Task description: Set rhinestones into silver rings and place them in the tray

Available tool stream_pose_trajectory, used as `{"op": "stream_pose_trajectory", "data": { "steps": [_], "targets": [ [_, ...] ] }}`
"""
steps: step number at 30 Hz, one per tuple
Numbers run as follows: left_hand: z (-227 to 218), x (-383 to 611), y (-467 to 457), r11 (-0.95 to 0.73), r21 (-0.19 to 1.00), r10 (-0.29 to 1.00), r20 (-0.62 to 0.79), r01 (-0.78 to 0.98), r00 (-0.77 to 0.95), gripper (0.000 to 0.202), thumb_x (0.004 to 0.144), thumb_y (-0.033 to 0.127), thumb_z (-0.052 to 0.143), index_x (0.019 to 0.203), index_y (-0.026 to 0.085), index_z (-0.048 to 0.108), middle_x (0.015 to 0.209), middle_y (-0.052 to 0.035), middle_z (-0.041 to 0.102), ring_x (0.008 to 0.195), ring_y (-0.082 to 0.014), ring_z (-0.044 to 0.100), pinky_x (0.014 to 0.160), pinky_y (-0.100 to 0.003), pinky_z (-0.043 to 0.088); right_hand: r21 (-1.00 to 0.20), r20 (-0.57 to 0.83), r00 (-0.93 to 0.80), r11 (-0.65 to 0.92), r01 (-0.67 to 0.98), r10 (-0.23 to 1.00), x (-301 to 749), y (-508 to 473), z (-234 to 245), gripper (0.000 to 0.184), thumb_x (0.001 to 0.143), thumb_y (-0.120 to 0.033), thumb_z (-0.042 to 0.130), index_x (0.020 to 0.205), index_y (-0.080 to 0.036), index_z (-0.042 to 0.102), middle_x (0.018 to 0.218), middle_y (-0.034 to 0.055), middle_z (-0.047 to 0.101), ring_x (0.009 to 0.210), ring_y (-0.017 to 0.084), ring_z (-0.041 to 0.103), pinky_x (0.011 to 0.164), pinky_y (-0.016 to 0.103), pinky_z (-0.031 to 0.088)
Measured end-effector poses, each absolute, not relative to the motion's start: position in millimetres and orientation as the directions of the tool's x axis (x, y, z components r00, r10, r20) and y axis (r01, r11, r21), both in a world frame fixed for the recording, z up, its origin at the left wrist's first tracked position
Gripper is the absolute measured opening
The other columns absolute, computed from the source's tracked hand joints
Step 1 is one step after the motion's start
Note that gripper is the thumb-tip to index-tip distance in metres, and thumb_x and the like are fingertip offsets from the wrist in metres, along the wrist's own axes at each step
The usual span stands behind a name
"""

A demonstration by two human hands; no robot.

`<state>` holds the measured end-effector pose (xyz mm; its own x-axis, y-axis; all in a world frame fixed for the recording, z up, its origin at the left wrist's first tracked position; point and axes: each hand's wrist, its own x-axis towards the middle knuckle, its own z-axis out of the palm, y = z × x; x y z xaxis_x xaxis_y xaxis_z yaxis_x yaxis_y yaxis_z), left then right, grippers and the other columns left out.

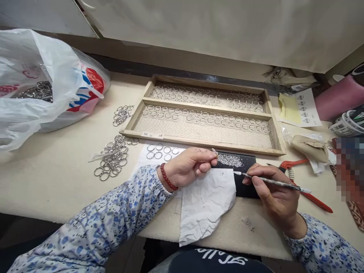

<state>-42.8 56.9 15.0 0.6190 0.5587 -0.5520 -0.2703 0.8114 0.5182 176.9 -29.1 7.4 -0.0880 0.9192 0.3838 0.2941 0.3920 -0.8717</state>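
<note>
My left hand point(190, 167) is closed, pinching a small silver ring point(215, 152) between thumb and index finger. In my right hand point(274, 193) is a slim patterned pen-like stick point(273, 182) with a white tip, held like a pencil and pointing left. Its tip is over a black board point(247, 185), on which lies a heap of tiny shiny stones point(230, 160). A crumpled white cloth or paper point(209, 204) partly covers the board below my left hand. Several silver rings point(158, 155) lie in rows on white paper left of that hand.
A divided wooden mesh tray point(204, 142) holding rows of rings stands behind my hands. Loose rings point(113, 155) are piled at left, beside a plastic bag point(71, 83) of metal rings. Red-handled pliers point(317, 201) lie right, near a pink roll point(339, 98) and labels point(305, 108).
</note>
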Motion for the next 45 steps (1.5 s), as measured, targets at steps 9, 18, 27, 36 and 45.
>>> {"op": "stream_pose_trajectory", "data": {
  "steps": [9,18,27,36,45],
  "targets": [
    [22.5,-42.1,54.6,0.826,0.463,0.555,-0.563,-0.322,0.612,0.029,0.095,0.005,0.044,0.069,0.008,0.058,0.060,0.0018,0.056,0.033,0.0005,0.036,0.031,-0.007,0.030,-0.852,0.403,-0.103,0.414,0.319,0.909,176.8,-27.8,7.1,0.016,0.090,-0.009,0.056,0.098,-0.019,0.064,0.077,0.0012,0.063,0.074,0.015,0.063,0.069,0.028,0.051],
    [22.9,-41.8,54.3,0.816,0.475,0.571,-0.574,-0.329,0.587,0.030,0.095,0.005,0.044,0.067,0.008,0.057,0.060,0.0016,0.056,0.033,0.0011,0.037,0.030,-0.007,0.030,-0.854,0.391,-0.127,0.411,0.320,0.912,178.4,-28.4,5.3,0.017,0.090,-0.008,0.056,0.099,-0.020,0.064,0.077,0.0011,0.064,0.072,0.015,0.063,0.068,0.029,0.051],
    [23.3,-41.1,53.6,0.802,0.509,0.586,-0.571,-0.312,0.576,0.029,0.093,0.008,0.051,0.064,0.009,0.056,0.061,0.0015,0.055,0.034,0.0016,0.037,0.031,-0.007,0.028,-0.859,0.378,-0.139,0.403,0.315,0.915,177.9,-27.2,4.6,0.016,0.089,-0.009,0.056,0.099,-0.020,0.064,0.076,0.0012,0.064,0.072,0.016,0.062,0.067,0.030,0.051],
    [21.3,-39.2,52.2,0.758,0.572,0.638,-0.553,-0.314,0.535,0.025,0.089,0.009,0.059,0.064,0.008,0.058,0.061,0.0013,0.056,0.035,0.0027,0.037,0.031,-0.007,0.026,-0.852,0.386,-0.145,0.412,0.323,0.911,177.0,-27.6,8.1,0.016,0.090,-0.009,0.055,0.098,-0.020,0.064,0.074,0.0013,0.064,0.070,0.015,0.062,0.065,0.030,0.050],
    [15.2,-40.2,50.9,0.695,0.648,0.694,-0.490,-0.312,0.527,0.022,0.086,0.013,0.065,0.065,0.007,0.061,0.060,0.0025,0.056,0.036,0.0031,0.035,0.033,-0.006,0.025,-0.852,0.387,-0.147,0.414,0.321,0.910,176.7,-27.0,7.6,0.016,0.089,-0.008,0.055,0.098,-0.019,0.063,0.074,0.0003,0.064,0.070,0.014,0.062,0.067,0.029,0.051]
  ]
}}
